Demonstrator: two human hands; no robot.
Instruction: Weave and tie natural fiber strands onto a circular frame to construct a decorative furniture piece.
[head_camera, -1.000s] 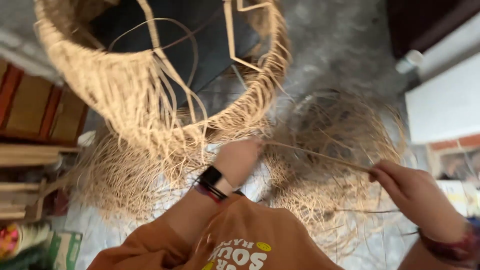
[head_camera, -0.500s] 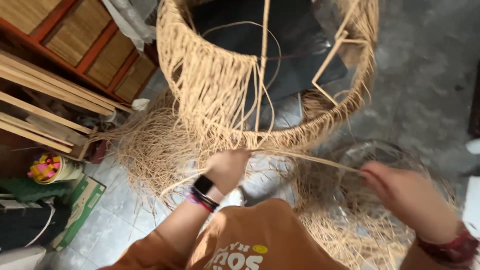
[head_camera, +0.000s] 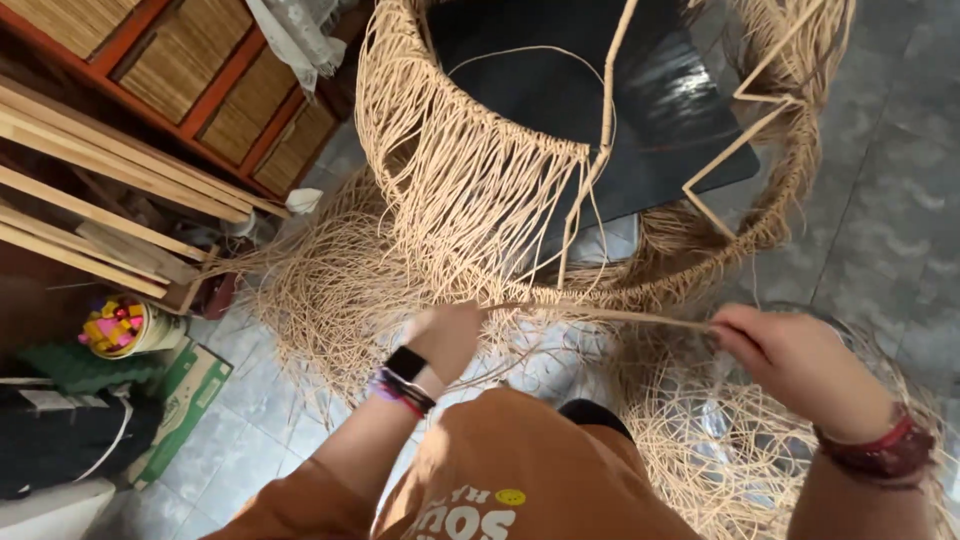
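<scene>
- Since 0.5 s ago my view has swung so the woven frame (head_camera: 600, 150) fills 12 o'clock, and my 2 hands have spread a little wider along the strand.
- Biggest thing: that round rattan frame, half woven, with loose fringe hanging off its lower rim; it stands on the grey tiled floor (head_camera: 890, 220) around a black seat pad (head_camera: 600, 110), close enough for me to reach the rim.
- Loose rattan fibre (head_camera: 330, 290) lies heaped at 9 o'clock and 4 o'clock of the frame, handy for pulling fresh lengths.
- Wooden slats (head_camera: 90, 200) and a red shelf with woven drawers (head_camera: 190, 70) sit at 10 o'clock; a small tub of coloured bits (head_camera: 120, 325) is at 8 o'clock.
- My right hand (head_camera: 800, 365), at 3 o'clock, is clenched on 1 rattan strand (head_camera: 610, 315), drawing it taut.
- My left hand (head_camera: 445, 335), with a black watch (head_camera: 405, 362) on its wrist, is closed on the strand's other end just under the rim, steadying it there.
</scene>
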